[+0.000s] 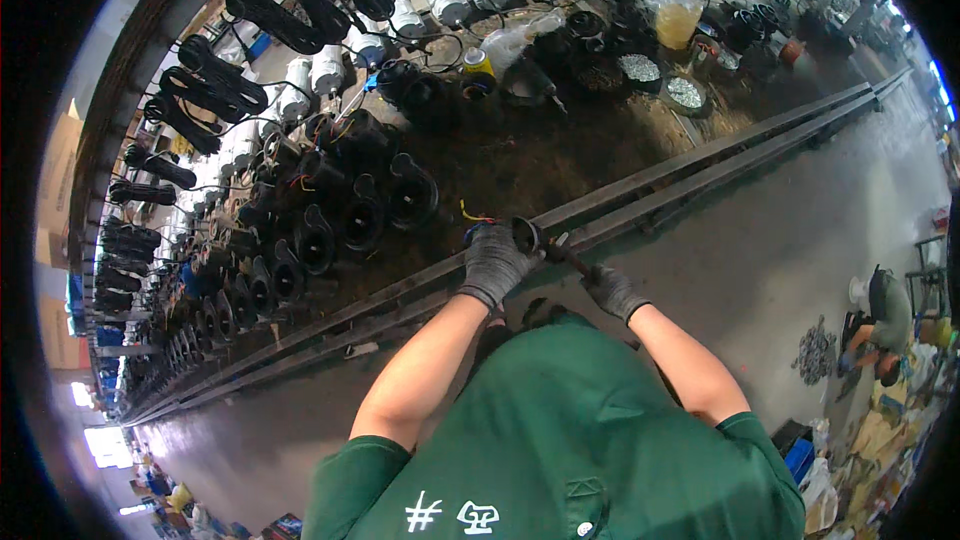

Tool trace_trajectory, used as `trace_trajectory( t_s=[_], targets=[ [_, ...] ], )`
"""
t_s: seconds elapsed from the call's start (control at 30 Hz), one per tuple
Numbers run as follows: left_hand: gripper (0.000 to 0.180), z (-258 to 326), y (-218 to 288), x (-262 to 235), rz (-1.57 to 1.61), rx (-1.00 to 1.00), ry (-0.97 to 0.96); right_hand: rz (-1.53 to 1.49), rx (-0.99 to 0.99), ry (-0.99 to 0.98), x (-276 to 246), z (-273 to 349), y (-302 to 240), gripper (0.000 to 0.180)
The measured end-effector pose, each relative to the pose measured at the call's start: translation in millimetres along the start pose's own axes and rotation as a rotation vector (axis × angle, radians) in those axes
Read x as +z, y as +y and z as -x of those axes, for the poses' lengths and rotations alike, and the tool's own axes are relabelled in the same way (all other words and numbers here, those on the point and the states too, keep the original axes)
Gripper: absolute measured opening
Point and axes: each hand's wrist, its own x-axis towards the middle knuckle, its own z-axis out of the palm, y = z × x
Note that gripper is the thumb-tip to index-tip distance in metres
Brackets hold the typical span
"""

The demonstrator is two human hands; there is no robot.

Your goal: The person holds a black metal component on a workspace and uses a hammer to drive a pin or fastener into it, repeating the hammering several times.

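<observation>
Dim, bluish indoor light, glare at the far edges (heavy fisheye bending), dark vignette, slightly soft detail.

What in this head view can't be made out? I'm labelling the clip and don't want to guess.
- Small dark part at the bench edge: the left hand in its grey glove covers most of it; kind unclear.
- Tool under the right hand: only a thin shaft shows; its tip is too small to tell.
- Person crouching at right: bent by the fisheye rim, handiwork unreadable.
- Dark pump housings: blur together leftward.
</observation>
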Motion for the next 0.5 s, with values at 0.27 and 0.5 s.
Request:
trace_trajectory(
  t_s=[0.27, 0.5],
  targets=[
    [0.092, -5.2, 5.1, 10.8, -0.012, -0.007, 0.007, -0.027, 0.377, -0.197, -26.4, 8.4, -31.8, 0.043],
    [0.087, 0.3, 0.2, 16.1, -0.011, 0.066, 0.116, -0.131, 0.336, -0.151, -23.9, 10.8, -26.8, 0.043]
  ],
)
